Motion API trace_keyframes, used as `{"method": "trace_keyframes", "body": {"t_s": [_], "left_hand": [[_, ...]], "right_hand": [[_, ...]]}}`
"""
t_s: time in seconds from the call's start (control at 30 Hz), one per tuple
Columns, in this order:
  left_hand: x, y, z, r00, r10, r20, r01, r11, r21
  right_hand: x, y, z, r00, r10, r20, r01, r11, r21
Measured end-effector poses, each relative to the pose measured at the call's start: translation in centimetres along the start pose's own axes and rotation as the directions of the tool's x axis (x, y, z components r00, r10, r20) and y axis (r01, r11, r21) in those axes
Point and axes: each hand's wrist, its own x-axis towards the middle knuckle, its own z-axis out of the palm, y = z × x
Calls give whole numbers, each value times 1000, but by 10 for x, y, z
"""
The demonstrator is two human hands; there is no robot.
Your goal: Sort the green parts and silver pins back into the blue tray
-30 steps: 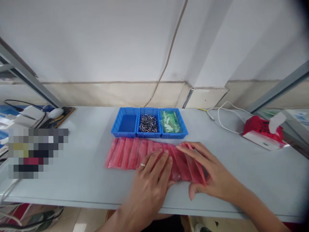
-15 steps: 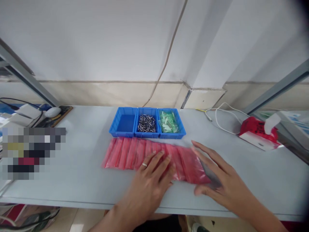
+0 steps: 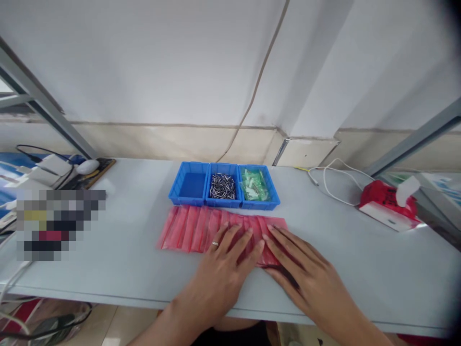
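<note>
Both hands lie open and flat, gripping nothing: the left hand and right hand press down on the right end of an overlapping row of pink plastic bags. The row sits just below a blue three-bin tray, at about 12 o'clock from the hands. The bags look light, limp and slippery, though the view is too poor to be sure; a free edge at the 9 o'clock end seems the easiest hold.

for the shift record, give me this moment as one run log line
left hand: flat on pink bags | right hand: flat on same bags | blue bins: metal pins middle, green packets right
</note>
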Motion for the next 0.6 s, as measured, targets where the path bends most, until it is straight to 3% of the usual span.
{"method": "trace_keyframes", "body": {"t_s": [0.23,0.4,0.6], "left_hand": [[-11,-18,-9,999,-43,-3,43,998,42],[-4,-8,1,998,-20,-61,23,999,40],[-2,5,15,978,-183,-99,184,983,-6]], "right_hand": [[-2,-7,1,999,21,36,-18,998,-59],[-6,-4,-3,999,44,25,-42,998,-46],[-4,-8,3,999,40,5,-39,998,-51]]}}
